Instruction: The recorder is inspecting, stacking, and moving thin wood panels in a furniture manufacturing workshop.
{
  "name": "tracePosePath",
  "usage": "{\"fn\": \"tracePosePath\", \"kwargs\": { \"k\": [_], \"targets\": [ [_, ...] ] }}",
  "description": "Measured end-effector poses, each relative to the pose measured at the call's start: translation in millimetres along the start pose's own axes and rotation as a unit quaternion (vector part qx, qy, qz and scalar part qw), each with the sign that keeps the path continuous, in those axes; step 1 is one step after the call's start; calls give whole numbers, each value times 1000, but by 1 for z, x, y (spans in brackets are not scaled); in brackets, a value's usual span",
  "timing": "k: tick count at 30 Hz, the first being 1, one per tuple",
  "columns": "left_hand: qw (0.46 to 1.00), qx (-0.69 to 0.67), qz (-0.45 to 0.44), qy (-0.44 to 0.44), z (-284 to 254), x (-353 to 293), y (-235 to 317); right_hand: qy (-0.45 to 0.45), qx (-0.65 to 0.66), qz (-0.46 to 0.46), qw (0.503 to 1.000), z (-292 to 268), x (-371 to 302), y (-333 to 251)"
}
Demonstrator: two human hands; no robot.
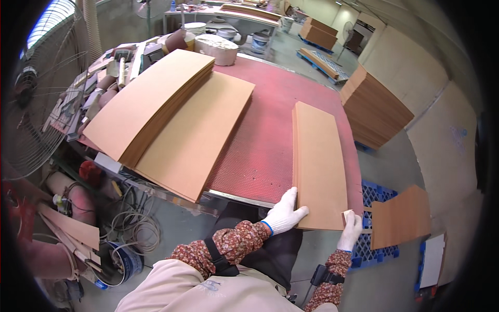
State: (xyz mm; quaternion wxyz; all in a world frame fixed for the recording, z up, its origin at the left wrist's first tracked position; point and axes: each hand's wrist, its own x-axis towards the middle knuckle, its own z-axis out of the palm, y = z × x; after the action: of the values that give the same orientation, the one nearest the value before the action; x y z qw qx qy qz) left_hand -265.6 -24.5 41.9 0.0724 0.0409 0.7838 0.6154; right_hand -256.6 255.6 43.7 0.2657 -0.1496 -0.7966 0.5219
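A small stack of long tan wood panels lies on the right part of the red-topped table, its near end jutting over the front edge. My left hand, in a white glove with a blue cuff, grips the near left corner. Its fingers run along the side and its thumb is on top. At the near right corner my right hand, also gloved, is closed on a small flat brown block against the panel's edge. The block is partly hidden by the fingers, and its exact kind cannot be made out.
More tan panels are stacked on the table's left, beside piled scrap. A fan stands far left. Hoses and a blue bucket are low left. Brown panels rest by a blue pallet at right.
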Motion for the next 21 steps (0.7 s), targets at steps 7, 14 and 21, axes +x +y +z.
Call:
{"fn": "tracePosePath", "kwargs": {
  "k": [7, 14, 21],
  "targets": [
    [998, -16, 61, 13, 11, 7, -14, -66, -242, -68, 966, -23, -13, -69],
    [996, -59, 17, 65, -9, 16, -10, -195, -345, -54, 917, -16, 0, -97],
    [985, -158, 34, 56, -5, 54, 0, -222, -450, -83, 861, -19, -5, -94]
  ]
}}
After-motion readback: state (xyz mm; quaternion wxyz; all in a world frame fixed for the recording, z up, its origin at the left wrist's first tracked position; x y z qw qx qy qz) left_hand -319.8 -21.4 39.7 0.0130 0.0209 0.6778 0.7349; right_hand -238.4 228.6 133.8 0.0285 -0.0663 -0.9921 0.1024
